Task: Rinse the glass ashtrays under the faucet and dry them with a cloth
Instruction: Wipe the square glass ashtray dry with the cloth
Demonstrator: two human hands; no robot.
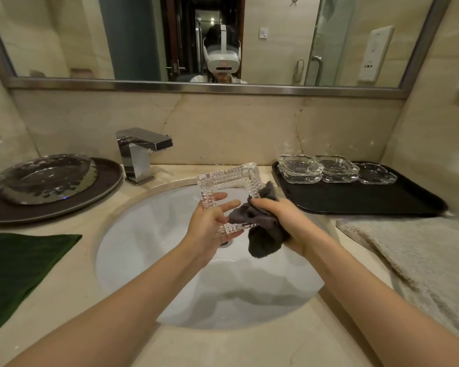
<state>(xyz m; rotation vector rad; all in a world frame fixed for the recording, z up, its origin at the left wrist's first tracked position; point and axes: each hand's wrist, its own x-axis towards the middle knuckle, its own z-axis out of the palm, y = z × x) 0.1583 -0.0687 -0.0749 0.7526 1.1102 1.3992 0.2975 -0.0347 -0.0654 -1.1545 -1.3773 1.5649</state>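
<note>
Square ashtray (229,192) tilted upright, left hand (210,229) holding, right hand (284,221) gripping cloth (263,229)

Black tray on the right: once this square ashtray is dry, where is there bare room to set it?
The black tray is bare across its front and middle, between the sink edge and the beige towel. Its back edge is crowded: stacked glass ashtrays line it. The left hand holds the square ashtray; the right hand grips the grey cloth.
</note>
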